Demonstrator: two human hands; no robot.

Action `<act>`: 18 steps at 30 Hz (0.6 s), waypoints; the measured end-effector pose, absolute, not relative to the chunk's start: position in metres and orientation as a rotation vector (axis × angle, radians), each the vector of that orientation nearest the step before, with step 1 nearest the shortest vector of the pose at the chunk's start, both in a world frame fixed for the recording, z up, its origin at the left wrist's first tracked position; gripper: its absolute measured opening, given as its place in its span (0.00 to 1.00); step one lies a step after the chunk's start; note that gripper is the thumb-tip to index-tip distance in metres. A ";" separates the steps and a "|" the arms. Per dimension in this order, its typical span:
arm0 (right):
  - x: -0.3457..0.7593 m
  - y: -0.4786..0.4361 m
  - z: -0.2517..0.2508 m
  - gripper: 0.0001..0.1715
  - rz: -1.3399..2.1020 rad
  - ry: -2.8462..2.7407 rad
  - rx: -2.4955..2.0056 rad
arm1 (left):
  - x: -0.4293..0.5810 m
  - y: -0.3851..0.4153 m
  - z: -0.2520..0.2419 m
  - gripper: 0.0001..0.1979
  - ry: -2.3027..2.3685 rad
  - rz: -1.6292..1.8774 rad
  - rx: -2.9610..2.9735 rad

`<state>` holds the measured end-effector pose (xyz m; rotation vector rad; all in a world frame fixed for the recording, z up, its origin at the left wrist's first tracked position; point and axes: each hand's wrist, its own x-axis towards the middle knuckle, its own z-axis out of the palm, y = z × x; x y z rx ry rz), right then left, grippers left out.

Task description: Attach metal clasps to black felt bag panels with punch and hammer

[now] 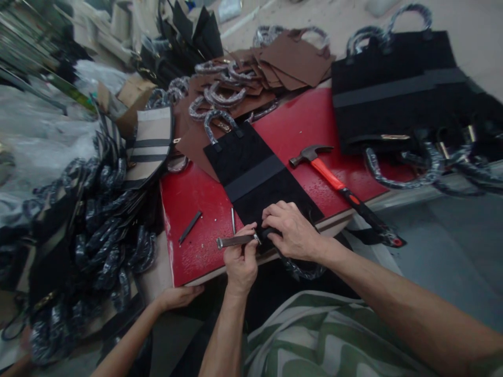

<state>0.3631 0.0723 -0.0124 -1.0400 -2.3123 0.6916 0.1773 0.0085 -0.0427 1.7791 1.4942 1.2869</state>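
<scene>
A black bag panel (259,175) lies slantwise over the red work surface, its plastic-wrapped handle (218,119) at the far end. Between the thumb and fingers of my left hand (240,267) is a brown strap (238,240) with metal at its ends. My right hand (294,230) is closed at the panel's near edge, its fingertips on a short black tab (268,232) beside the strap's metal end. Another plastic-wrapped handle (302,269) hangs below the table edge under my right wrist. A claw hammer (334,180) with a red and black grip lies to the right.
On the red board (184,191) are a dark metal bar (190,228) and a thin metal rod (233,220). Brown panels (296,55) pile up behind, black bag panels (396,89) at right, wrapped handles (106,230) at left. Another person's hand (181,297) touches the board's near-left edge.
</scene>
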 end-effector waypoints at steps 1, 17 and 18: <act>0.363 0.072 -0.012 0.09 0.690 -2.314 -1.044 | 0.178 0.009 -0.043 0.09 1.503 1.280 1.789; 0.430 0.029 -0.011 0.06 0.588 -1.625 -1.421 | 0.191 0.010 -0.044 0.08 1.512 1.356 1.910; 0.434 0.022 -0.016 0.07 0.648 -1.577 -1.515 | 0.191 0.010 -0.045 0.08 1.506 1.353 1.904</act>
